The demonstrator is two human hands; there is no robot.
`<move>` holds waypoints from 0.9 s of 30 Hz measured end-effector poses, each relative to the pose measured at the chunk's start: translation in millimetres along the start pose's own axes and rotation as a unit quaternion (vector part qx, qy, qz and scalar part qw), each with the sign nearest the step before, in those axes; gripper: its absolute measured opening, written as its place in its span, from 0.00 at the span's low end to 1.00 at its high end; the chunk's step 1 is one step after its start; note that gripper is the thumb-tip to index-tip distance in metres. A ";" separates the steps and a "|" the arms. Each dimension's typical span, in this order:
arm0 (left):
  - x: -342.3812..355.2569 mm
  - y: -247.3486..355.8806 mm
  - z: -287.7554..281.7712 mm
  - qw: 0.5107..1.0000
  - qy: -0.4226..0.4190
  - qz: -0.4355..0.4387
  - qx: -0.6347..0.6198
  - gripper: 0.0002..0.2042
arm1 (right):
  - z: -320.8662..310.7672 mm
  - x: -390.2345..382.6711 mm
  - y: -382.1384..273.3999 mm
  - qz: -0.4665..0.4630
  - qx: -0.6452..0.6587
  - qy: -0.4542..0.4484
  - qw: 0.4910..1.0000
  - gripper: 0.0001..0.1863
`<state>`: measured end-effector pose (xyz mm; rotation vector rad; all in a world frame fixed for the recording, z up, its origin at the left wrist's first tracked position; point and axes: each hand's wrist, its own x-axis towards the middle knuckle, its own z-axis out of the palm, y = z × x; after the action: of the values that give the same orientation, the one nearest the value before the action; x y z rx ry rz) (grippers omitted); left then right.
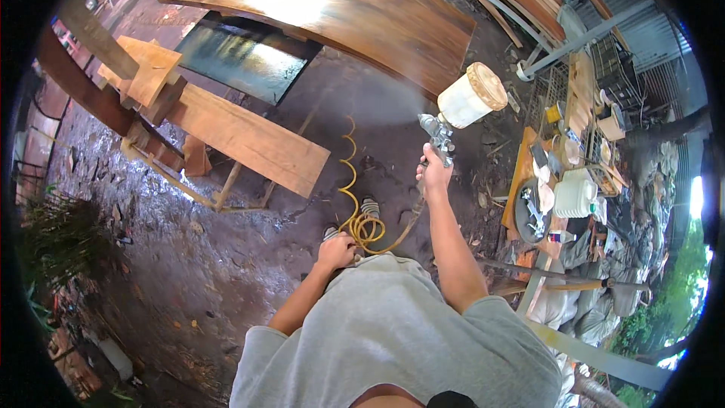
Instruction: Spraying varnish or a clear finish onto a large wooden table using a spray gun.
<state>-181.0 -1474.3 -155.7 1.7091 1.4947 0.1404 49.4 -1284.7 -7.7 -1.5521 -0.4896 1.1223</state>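
My right hand (434, 172) is wrapped round the handle of a metal spray gun (438, 136), held out ahead of me. On top of the gun sits a whitish paint cup (468, 98) with a stained, tan lid. A pale mist spreads from the nozzle toward a large, glossy wooden slab (377, 19). From the gun's handle a yellow coiled air hose (349, 174) runs back toward my waist, then loops away over the ground. Low by my waist, my left hand (337, 251) is closed at the hose's loops; its fingertips are partly hidden.
Left of me, a plank (249, 140) rests on a wooden frame. Beneath the slab lies a dark, shiny panel (249, 57). At right, a cluttered bench holds a round black tray (532, 211) and a white jug (575, 195). The dark ground (189, 279) looks wet.
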 end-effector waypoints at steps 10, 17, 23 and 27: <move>12.4 4.7 8.4 0.998 0.007 0.059 0.012 0.11 | -44.9 0.8 0.1 0.016 0.028 0.051 0.998 0.12; 22.7 15.1 14.8 0.997 -0.001 0.077 0.030 0.11 | -79.9 10.6 7.1 0.014 0.025 0.063 0.998 0.12; 31.2 28.8 24.0 0.995 -0.014 0.087 0.040 0.11 | -107.3 15.7 3.7 0.015 0.038 0.083 0.996 0.11; 41.4 38.7 30.4 0.996 -0.019 0.076 0.034 0.11 | -129.0 21.3 -3.9 0.005 0.044 0.101 0.994 0.12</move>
<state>-122.1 -1451.6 -167.9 1.8709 1.3560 0.1379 169.8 -1334.4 -19.6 -1.5710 -0.2926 0.9685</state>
